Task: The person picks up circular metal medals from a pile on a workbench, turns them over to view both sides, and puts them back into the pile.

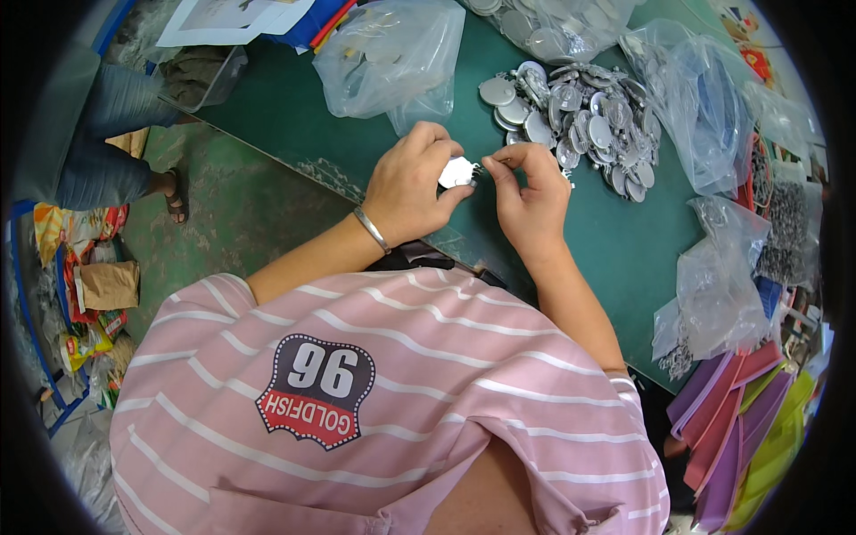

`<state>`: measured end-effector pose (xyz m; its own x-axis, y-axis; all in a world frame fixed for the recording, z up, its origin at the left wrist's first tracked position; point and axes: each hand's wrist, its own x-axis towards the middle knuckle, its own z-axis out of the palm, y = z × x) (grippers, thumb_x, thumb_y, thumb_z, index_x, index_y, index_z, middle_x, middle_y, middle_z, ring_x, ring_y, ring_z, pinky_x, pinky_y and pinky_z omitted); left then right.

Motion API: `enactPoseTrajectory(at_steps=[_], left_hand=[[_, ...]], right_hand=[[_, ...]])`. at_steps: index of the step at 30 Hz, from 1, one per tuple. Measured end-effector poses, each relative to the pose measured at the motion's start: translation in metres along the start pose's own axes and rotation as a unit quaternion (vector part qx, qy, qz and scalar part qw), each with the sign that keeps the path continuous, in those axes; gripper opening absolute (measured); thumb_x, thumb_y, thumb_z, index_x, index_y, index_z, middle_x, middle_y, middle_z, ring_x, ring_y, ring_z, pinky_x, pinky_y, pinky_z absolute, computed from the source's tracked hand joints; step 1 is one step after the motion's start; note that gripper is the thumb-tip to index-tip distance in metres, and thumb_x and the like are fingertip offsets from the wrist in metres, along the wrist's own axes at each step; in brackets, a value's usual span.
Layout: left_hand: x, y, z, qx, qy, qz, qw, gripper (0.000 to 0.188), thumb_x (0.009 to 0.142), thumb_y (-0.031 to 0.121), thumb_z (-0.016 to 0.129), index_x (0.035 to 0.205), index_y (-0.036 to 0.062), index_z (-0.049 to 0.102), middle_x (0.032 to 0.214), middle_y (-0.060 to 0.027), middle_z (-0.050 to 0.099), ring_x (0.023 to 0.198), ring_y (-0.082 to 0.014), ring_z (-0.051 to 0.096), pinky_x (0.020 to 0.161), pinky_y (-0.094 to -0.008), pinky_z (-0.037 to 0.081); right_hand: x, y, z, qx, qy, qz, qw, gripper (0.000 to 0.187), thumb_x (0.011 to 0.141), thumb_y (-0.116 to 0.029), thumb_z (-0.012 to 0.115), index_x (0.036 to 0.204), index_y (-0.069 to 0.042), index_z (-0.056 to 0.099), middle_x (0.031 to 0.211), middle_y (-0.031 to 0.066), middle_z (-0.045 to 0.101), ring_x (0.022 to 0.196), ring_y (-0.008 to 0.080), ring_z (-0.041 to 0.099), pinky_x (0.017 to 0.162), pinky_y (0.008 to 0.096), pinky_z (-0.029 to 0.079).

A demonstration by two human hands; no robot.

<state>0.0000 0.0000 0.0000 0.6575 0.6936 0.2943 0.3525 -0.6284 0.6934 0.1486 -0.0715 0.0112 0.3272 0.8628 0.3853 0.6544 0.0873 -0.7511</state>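
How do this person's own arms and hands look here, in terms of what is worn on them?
Both forearms are bare, with no gloves on the left hand or the right hand. A thin silver bangle circles the left wrist. Short sleeves of a pink shirt with white stripes cover the upper arms. No rings or watch can be made out.

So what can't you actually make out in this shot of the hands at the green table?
- Head view: the small silver piece is mostly covered by the left hand and right hand; its full shape is hidden.
- Whatever the right fingertips pinch beside it is too small to tell.
- The contents of the clear bags blur behind crinkled plastic.
- The coloured sheets are cut off by the dark lens rim.
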Motion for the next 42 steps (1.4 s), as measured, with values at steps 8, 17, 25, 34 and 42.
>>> enactPoseTrajectory(at_steps=[8, 17, 25, 34, 42], left_hand=[[0.000, 0.002, -0.005, 0.006, -0.006, -0.006, 1.000, 0.034, 0.063, 0.015, 0.074, 0.091, 0.0021, 0.058, 0.095, -0.0103, 0.051, 0.084, -0.0288, 0.056, 0.071, -0.0365, 0.046], [0.000, 0.001, 0.000, 0.002, -0.001, -0.008, 1.000, 0.036, 0.063, 0.015, 0.074, 0.092, 0.0018, 0.058, 0.096, -0.0106, 0.051, 0.085, -0.0291, 0.056, 0.072, -0.0367, 0.046], [0.000, 0.001, -0.001, -0.007, -0.001, -0.009, 1.000, 0.037, 0.062, 0.014, 0.076, 0.092, 0.0008, 0.057, 0.097, -0.0123, 0.051, 0.085, -0.0294, 0.055, 0.071, -0.0353, 0.045], [0.001, 0.000, -0.001, -0.008, -0.001, -0.005, 1.000, 0.038, 0.062, 0.014, 0.076, 0.093, 0.0012, 0.057, 0.097, -0.0120, 0.051, 0.085, -0.0294, 0.055, 0.071, -0.0354, 0.045], [0.000, 0.000, -0.003, -0.010, -0.003, -0.015, 1.000, 0.038, 0.063, 0.014, 0.075, 0.093, 0.0017, 0.057, 0.099, -0.0123, 0.051, 0.088, -0.0306, 0.055, 0.073, -0.0364, 0.045]], right_hand=[[0.020, -0.015, -0.015, 0.017, 0.092, -0.041, 0.995, 0.015, 0.068, 0.003, 0.068, 0.075, -0.006, 0.058, 0.071, 0.0046, 0.060, 0.063, 0.0206, 0.054, 0.061, 0.0297, 0.040], [0.001, 0.001, -0.005, -0.005, 0.030, 0.013, 0.999, 0.014, 0.069, -0.001, 0.070, 0.075, -0.006, 0.057, 0.070, 0.0042, 0.060, 0.064, 0.0211, 0.055, 0.063, 0.0308, 0.041], [0.002, 0.003, -0.001, -0.020, 0.007, -0.009, 1.000, 0.015, 0.069, -0.002, 0.070, 0.075, -0.008, 0.057, 0.069, 0.0029, 0.059, 0.063, 0.0203, 0.054, 0.065, 0.0311, 0.038], [0.003, 0.004, 0.000, -0.024, 0.011, -0.021, 0.999, 0.014, 0.070, -0.001, 0.069, 0.075, -0.008, 0.058, 0.067, 0.0024, 0.058, 0.062, 0.0198, 0.053, 0.064, 0.0311, 0.037], [0.012, -0.001, 0.001, -0.056, -0.022, -0.061, 0.996, 0.013, 0.068, -0.001, 0.067, 0.073, -0.008, 0.057, 0.062, 0.0032, 0.053, 0.060, 0.0217, 0.050, 0.061, 0.0330, 0.035]])
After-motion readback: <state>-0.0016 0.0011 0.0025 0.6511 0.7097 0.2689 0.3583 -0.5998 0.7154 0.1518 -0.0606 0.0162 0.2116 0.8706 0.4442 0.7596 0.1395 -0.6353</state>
